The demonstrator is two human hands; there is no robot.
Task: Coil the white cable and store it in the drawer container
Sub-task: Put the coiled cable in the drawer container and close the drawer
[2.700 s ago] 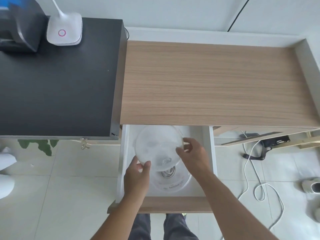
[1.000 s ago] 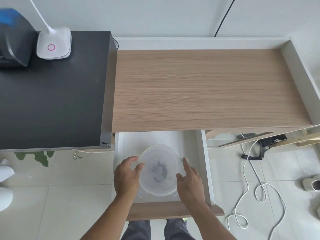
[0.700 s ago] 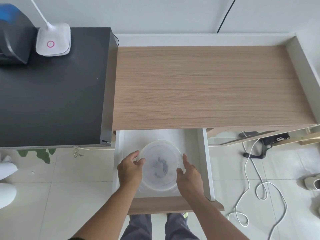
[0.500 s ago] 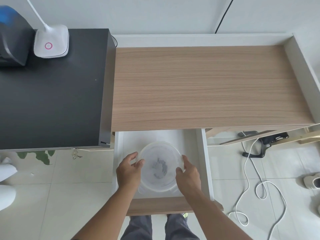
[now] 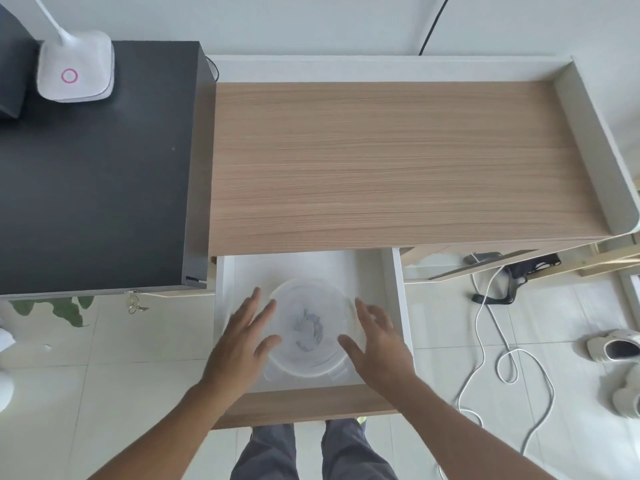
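A round clear plastic container (image 5: pixel 309 329) with its lid on sits in the open white drawer (image 5: pixel 397 285) under the wooden desk. A pale coiled shape shows dimly through the lid. My left hand (image 5: pixel 244 341) hovers at the container's left side with fingers spread, holding nothing. My right hand (image 5: pixel 375 341) is at its right side, fingers also apart and off the lid. Both hands are slightly blurred.
The wooden desktop (image 5: pixel 391 161) lies above the drawer, a black cabinet (image 5: pixel 93 168) with a white lamp base (image 5: pixel 74 69) to the left. On the floor at right lie a loose white cable (image 5: pixel 498 355), a black adapter (image 5: pixel 519 275) and shoes (image 5: pixel 614 348).
The lid went from raised above the container to seated on it. Both hands then pressed its rim and have now let go, fingers spreading apart.
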